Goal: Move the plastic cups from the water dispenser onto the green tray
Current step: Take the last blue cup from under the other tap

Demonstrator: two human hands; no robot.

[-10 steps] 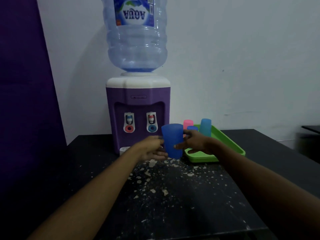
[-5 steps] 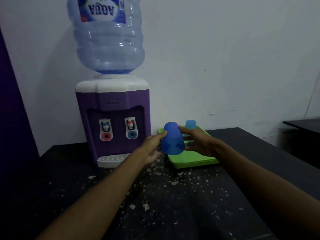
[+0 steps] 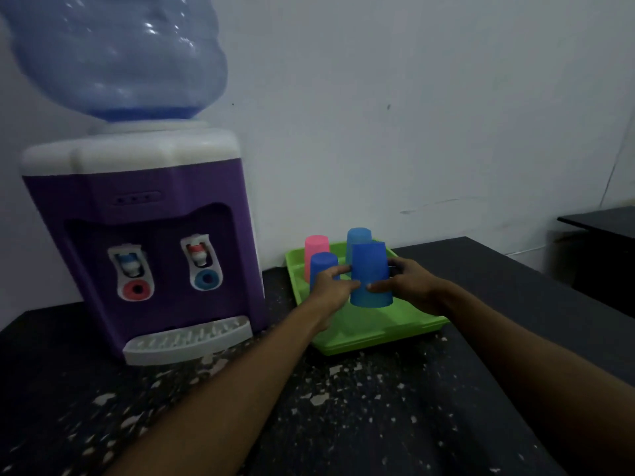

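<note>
A blue plastic cup (image 3: pixel 369 269) is upside down over the green tray (image 3: pixel 388 329), held between both hands. My left hand (image 3: pixel 331 286) grips its left side and my right hand (image 3: pixel 410 281) its right side. Whether its rim touches the tray floor I cannot tell. Three more cups stand upside down on the tray: a pink cup (image 3: pixel 316 247) at the back left, a dark blue cup (image 3: pixel 323 264) in front of it, and a light blue cup (image 3: pixel 359 237) behind the held one. The purple water dispenser (image 3: pixel 144 235) stands to the left.
The dispenser carries a big blue water bottle (image 3: pixel 117 56) and has a white drip tray (image 3: pixel 187 340) at its foot. All stand on a black speckled table (image 3: pixel 309 407) against a white wall. Another dark table (image 3: pixel 604 225) is at the far right.
Both hands carried the blue cup to the right, from in front of the dispenser to above the green tray, turning it upside down. The view shifted right and closer.
</note>
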